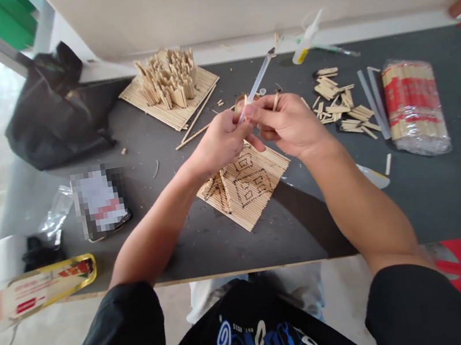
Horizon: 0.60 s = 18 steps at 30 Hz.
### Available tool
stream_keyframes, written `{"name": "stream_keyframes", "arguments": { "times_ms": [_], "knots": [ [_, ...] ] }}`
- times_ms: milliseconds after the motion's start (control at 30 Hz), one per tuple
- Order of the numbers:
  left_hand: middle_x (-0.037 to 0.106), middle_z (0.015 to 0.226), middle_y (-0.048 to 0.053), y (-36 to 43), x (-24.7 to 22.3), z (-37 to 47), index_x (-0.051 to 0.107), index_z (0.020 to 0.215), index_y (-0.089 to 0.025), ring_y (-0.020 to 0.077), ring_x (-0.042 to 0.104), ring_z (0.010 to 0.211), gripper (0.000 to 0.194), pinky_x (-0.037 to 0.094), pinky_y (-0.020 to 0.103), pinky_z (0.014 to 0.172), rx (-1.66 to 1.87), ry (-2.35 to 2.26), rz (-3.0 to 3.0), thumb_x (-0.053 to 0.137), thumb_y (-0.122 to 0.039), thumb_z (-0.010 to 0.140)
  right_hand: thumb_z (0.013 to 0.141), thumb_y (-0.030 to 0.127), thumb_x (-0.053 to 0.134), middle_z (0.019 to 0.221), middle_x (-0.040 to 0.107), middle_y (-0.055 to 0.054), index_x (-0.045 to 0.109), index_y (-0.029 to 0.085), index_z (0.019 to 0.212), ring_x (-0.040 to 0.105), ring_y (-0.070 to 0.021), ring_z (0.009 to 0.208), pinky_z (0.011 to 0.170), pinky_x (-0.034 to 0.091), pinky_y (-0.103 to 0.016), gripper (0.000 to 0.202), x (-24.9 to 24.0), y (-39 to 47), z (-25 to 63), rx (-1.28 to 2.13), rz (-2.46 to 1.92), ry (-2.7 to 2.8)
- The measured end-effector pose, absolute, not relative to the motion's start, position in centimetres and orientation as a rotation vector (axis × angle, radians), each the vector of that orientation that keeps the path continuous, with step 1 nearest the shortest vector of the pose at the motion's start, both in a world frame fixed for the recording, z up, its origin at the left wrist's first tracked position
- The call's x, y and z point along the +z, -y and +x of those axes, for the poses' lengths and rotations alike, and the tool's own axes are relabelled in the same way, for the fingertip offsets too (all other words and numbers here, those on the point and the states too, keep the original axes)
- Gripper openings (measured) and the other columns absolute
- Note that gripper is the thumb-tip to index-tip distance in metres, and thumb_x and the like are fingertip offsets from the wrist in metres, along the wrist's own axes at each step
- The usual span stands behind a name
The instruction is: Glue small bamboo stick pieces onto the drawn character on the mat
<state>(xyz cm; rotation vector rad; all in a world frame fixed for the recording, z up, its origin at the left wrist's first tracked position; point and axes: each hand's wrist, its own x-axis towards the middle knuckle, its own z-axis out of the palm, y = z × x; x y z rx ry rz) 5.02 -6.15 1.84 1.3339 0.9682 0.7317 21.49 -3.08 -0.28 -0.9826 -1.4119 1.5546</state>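
Note:
My left hand [223,138] is closed round the lower end of a translucent hot glue stick [260,77], whose dark tip points up and to the right. Close against it, my right hand [295,121] has its thumb at the glue stick's base. A short wooden stick [276,100] with a dark end pokes up between the right fingers. Below both hands lies a mat of joined wooden sticks [269,157], with dark-lined window-like patterns and a raised row of sticks. The hands cover its far corner.
Behind stands a stick model [172,82] on a square mat [203,86]. Right are cut wooden pieces [348,104], spare glue sticks [372,103], and a wrapped stick bundle [416,105]. A glue bottle [306,44] stands by the wall; a phone [104,204] and black bag [51,119] lie left.

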Motion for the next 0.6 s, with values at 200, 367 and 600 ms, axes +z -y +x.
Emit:
{"name": "stream_keyframes", "arguments": {
  "times_ms": [200,367,600],
  "knots": [
    [0.069,0.077,0.003,6.1,2.4,4.6,0.043,0.089,-0.016,-0.0033,0.029,0.036,0.019,0.022,0.014,0.038,0.677,-0.966,1.296,0.040,-0.016,0.108,0.079,0.058,0.082,0.076,0.054,0.000,0.062,0.021,0.075,0.033,-0.0066,0.053,0.042,0.025,-0.024,0.042,-0.3,2.8,21.8,1.548,-0.993,1.508],
    [0.072,0.081,0.006,6.1,2.8,4.2,0.037,0.085,-0.019,-0.0026,0.032,0.037,0.025,0.023,0.015,0.040,0.679,-1.056,1.350,0.039,-0.024,0.110,0.091,0.065,0.067,0.077,0.055,-0.001,0.062,0.023,0.088,0.049,-0.0111,0.058,0.050,0.041,-0.026,0.042,-1.4,2.9,21.5,1.233,-1.217,1.678],
    [0.072,0.080,0.007,5.7,2.1,3.8,0.039,0.083,-0.018,-0.0007,0.030,0.039,0.026,0.017,0.017,0.040,0.724,-1.128,1.495,0.040,-0.025,0.108,0.107,0.060,0.037,0.084,0.063,-0.004,0.060,0.024,0.111,0.065,-0.0207,0.081,0.073,0.053,-0.034,0.043,-0.3,4.3,20.8,0.655,-1.508,2.022]
  ]
}}
